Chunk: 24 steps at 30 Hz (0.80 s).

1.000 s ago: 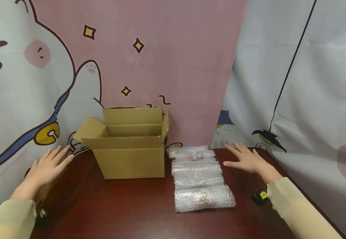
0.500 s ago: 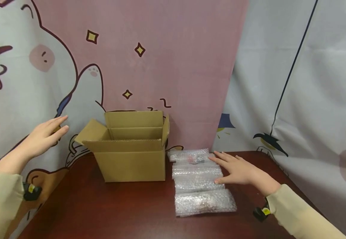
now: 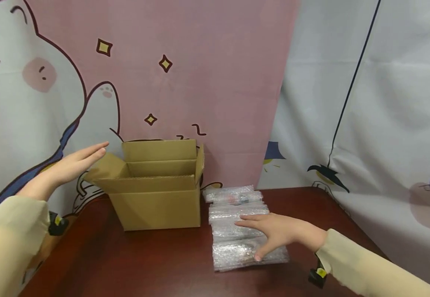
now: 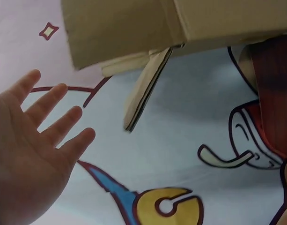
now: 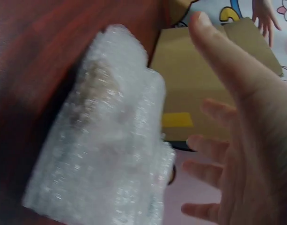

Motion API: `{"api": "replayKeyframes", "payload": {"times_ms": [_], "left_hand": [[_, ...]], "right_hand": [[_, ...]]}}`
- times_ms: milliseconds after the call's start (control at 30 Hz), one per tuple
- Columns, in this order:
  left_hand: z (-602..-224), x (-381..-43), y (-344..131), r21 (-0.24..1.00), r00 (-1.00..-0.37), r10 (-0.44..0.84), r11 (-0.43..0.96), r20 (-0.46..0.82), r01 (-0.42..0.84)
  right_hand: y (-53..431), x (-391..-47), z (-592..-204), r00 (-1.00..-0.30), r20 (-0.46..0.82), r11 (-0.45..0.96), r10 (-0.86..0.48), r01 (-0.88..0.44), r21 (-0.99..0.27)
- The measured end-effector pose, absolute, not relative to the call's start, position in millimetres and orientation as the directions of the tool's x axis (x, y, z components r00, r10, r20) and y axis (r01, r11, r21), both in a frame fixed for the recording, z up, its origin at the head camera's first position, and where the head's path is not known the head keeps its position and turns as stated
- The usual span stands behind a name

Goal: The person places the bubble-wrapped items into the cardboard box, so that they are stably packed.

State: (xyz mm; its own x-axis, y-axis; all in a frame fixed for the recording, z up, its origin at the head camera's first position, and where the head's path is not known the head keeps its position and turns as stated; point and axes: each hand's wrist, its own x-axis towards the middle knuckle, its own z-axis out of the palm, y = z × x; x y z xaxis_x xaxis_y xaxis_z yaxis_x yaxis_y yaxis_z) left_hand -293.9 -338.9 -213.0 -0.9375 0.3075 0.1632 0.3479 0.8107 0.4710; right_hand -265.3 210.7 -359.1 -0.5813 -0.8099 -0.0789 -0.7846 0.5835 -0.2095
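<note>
A cardboard box stands with its flaps up on the dark red table. Right of it lie several bubble-wrapped packages in a row running from front to back. My right hand, thumb and fingers spread, hovers over the nearer packages and grips nothing; in the right wrist view a gap shows between the hand and the bubble wrap. Raised beside the box's left flap, my left hand has straight fingers and holds nothing. The left wrist view shows its fingers apart from the cardboard. What the wrap encloses is unclear.
Behind the table hangs a pink and white cartoon curtain, close behind the box. Bare table top lies in front of the box, and more right of the packages. A yellow strip marks the box's side.
My right hand has moved left and nearer, from beside the packages to above the front ones. My left hand has risen and then moved right towards the box flap. Box and packages stay put.
</note>
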Motion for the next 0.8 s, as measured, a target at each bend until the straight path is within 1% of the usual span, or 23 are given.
{"api": "replayKeyframes", "payload": {"times_ms": [100, 233, 367, 567, 800], "left_hand": [[-220, -301, -337, 0.485, -0.935, 0.322, 0.8, 0.15, 0.354], [-230, -306, -339, 0.501, -0.941, 0.314, 0.799, 0.123, 0.332], [-237, -307, -342, 0.498, -0.952, 0.292, 0.815, 0.089, 0.296], [-240, -305, -343, 0.478, -0.953, 0.301, 0.831, 0.042, 0.284], [-245, -304, -345, 0.443, -0.953, 0.301, 0.859, -0.029, 0.257]], "right_hand": [[207, -266, -366, -0.546, -0.049, 0.543, -0.837, -0.813, -0.213], [204, -265, -374, -0.526, -0.025, 0.518, -0.85, -0.826, -0.222], [203, -264, -380, -0.534, -0.021, 0.527, -0.845, -0.826, -0.198], [201, -263, -386, -0.546, -0.037, 0.545, -0.837, -0.827, -0.14], [198, -264, -390, -0.567, -0.087, 0.574, -0.819, -0.807, -0.14]]}}
